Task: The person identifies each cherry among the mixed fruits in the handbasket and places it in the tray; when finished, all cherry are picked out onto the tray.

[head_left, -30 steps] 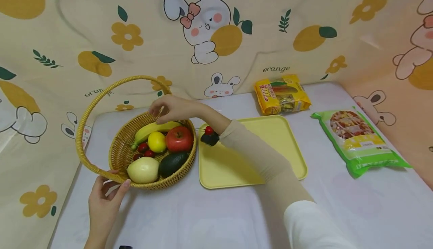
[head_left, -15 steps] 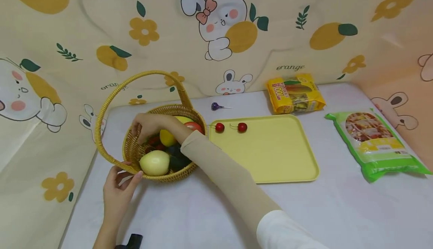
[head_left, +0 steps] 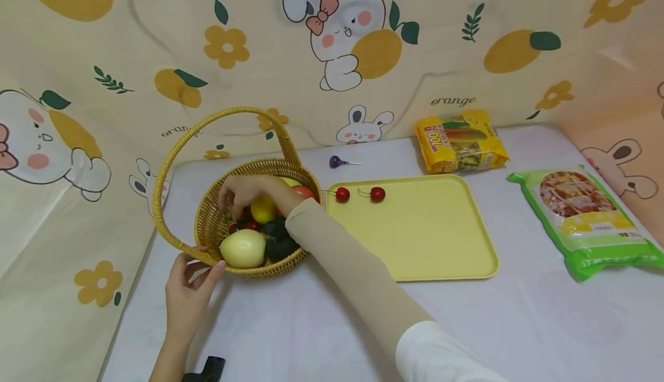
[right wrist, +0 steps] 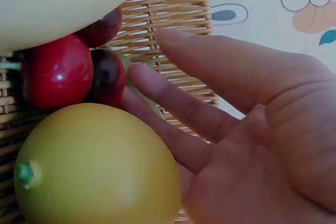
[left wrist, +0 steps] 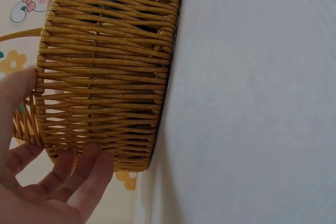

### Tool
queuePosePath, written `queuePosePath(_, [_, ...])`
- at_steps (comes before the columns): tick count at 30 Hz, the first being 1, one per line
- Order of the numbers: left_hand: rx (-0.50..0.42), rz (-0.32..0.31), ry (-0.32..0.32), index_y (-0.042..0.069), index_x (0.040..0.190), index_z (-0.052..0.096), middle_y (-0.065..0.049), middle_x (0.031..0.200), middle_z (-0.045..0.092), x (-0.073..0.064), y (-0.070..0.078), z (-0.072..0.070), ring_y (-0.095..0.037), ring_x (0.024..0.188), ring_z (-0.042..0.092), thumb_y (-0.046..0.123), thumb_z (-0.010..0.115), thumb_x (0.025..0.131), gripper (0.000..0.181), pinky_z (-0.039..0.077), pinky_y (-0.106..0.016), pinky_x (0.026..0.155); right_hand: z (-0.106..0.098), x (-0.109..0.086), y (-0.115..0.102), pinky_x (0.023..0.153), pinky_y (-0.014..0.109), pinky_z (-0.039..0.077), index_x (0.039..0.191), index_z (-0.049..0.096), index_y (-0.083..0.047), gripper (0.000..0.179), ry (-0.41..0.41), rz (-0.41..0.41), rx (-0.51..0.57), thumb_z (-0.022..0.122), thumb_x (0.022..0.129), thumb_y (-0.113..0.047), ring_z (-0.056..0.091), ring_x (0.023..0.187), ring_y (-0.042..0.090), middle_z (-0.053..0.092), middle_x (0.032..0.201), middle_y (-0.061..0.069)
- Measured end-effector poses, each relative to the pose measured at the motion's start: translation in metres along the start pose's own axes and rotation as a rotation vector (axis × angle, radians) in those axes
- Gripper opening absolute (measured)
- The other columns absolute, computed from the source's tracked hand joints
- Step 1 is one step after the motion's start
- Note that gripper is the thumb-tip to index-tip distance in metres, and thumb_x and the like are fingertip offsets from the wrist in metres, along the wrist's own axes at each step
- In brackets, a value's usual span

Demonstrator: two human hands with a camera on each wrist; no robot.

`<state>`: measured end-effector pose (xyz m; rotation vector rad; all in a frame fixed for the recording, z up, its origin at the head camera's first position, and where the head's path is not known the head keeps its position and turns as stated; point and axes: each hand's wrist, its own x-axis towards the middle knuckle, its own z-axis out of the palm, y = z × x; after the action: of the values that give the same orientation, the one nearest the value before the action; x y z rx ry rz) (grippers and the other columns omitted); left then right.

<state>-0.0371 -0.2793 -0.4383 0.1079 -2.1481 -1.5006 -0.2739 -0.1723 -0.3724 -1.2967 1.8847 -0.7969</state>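
My left hand (head_left: 187, 290) grips the front-left rim of a wicker basket (left wrist: 105, 77), at the foot of its tall handle (head_left: 244, 109). Inside the basket is my right hand (head_left: 246, 192), thumb and fingers apart. In the right wrist view its fingertips reach beside several dark red cherries (right wrist: 58, 72), one finger seeming to touch the nearest. A yellow round fruit (right wrist: 100, 166) lies under the fingers. The basket also holds a pale yellow fruit (head_left: 242, 248), a dark green avocado (head_left: 280, 248) and a red apple (head_left: 303, 192), the last partly hidden by the right arm.
Right of the basket lies a yellow tray (head_left: 430, 238) with two cherries (head_left: 377, 194) at its far left. Behind it are a purple lollipop (head_left: 336, 161) and a yellow snack bag (head_left: 461, 143). A green-white food bag (head_left: 586, 215) lies at right, a black object (head_left: 212, 367) at front.
My right hand has moved from above the banana down into the basket's left side, by the cherries. The left hand keeps its grip on the rim. The head view has shifted slightly.
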Motion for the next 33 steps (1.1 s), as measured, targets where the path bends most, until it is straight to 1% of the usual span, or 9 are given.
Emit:
queuePosePath(3, [0.002,0.000,-0.004,-0.011,0.123,0.054,-0.012,0.110,0.055,0.000,0.000,0.000,-0.013,0.095,0.063,-0.017,0.069,0.083,0.043,0.059,-0.016,0.077,0.001,-0.001,0.001,0.073,0.023,0.054,0.116,0.069,0.006,0.030,-0.059,0.005,-0.004,0.070,0.086,0.007,0.060,0.086,0.016,0.069,0.109,0.019])
queuePosePath(6, [-0.002,0.001,-0.009,-0.011,0.123,0.054,-0.012,0.110,0.054,0.000,0.000,0.000,-0.013,0.095,0.063,-0.017,0.069,0.084,0.043,0.059,-0.017,0.077,0.002,-0.002,0.002,0.076,0.023,0.056,0.115,0.070,0.006,0.031,-0.096,0.022,-0.013,0.068,0.084,0.012,0.063,0.090,0.017,0.070,0.108,0.017])
queuePosePath(11, [-0.008,0.006,-0.009,-0.012,0.123,0.054,-0.013,0.110,0.054,0.000,0.000,0.001,-0.013,0.095,0.063,-0.018,0.069,0.083,0.042,0.059,-0.017,0.077,0.003,-0.003,0.004,0.076,0.024,0.058,0.116,0.070,0.004,0.037,-0.116,0.026,-0.025,0.066,0.082,0.018,0.065,0.092,0.019,0.071,0.103,0.014])
queuePosePath(16, [-0.008,-0.001,-0.004,-0.013,0.122,0.054,-0.013,0.109,0.054,0.000,0.001,0.002,-0.013,0.094,0.063,-0.019,0.069,0.083,0.042,0.059,-0.017,0.077,0.005,-0.004,0.007,0.075,0.025,0.058,0.118,0.069,0.005,0.038,-0.127,0.005,0.014,0.066,0.083,0.019,0.066,0.090,0.019,0.071,0.104,0.014])
queuePosePath(20, [-0.017,-0.013,-0.001,-0.013,0.122,0.054,-0.013,0.109,0.054,-0.001,0.001,0.004,-0.013,0.094,0.063,-0.019,0.069,0.083,0.043,0.059,-0.017,0.078,0.004,-0.004,0.010,0.078,0.022,0.057,0.119,0.068,0.004,0.037,-0.090,-0.027,0.027,0.067,0.084,0.016,0.063,0.093,0.017,0.070,0.107,0.014])
queuePosePath(23, [-0.016,-0.014,-0.004,-0.013,0.123,0.053,-0.014,0.109,0.054,-0.001,0.001,0.005,-0.014,0.094,0.062,-0.019,0.069,0.083,0.043,0.059,-0.017,0.078,0.002,-0.004,0.009,0.081,0.020,0.056,0.120,0.067,0.003,0.038,-0.030,-0.050,0.057,0.071,0.083,0.013,0.062,0.098,0.017,0.068,0.111,0.013])
queuePosePath(25, [-0.017,-0.017,-0.006,-0.013,0.123,0.053,-0.014,0.110,0.053,-0.001,0.000,0.005,-0.014,0.094,0.062,-0.018,0.069,0.083,0.043,0.059,-0.017,0.078,0.000,-0.005,0.006,0.083,0.019,0.055,0.120,0.067,0.003,0.037,0.006,-0.085,0.090,0.072,0.084,0.010,0.061,0.101,0.018,0.067,0.113,0.013])
queuePosePath(29, [-0.019,-0.037,0.002,-0.013,0.123,0.053,-0.013,0.109,0.053,-0.001,0.000,0.004,-0.014,0.094,0.062,-0.018,0.069,0.083,0.043,0.058,-0.015,0.078,-0.004,-0.009,-0.007,0.082,0.025,0.057,0.119,0.066,0.005,0.030,0.022,-0.185,0.171,0.070,0.089,0.004,0.062,0.098,0.019,0.067,0.110,0.013])
queuePosePath(33, [0.007,-0.050,0.011,-0.011,0.123,0.054,-0.011,0.109,0.054,-0.001,0.002,0.001,-0.012,0.094,0.063,-0.016,0.069,0.084,0.043,0.058,-0.015,0.078,-0.008,-0.024,-0.031,0.076,0.033,0.060,0.118,0.066,0.001,0.024,0.021,-0.224,0.214,0.066,0.095,-0.005,0.064,0.090,0.019,0.067,0.106,0.007])
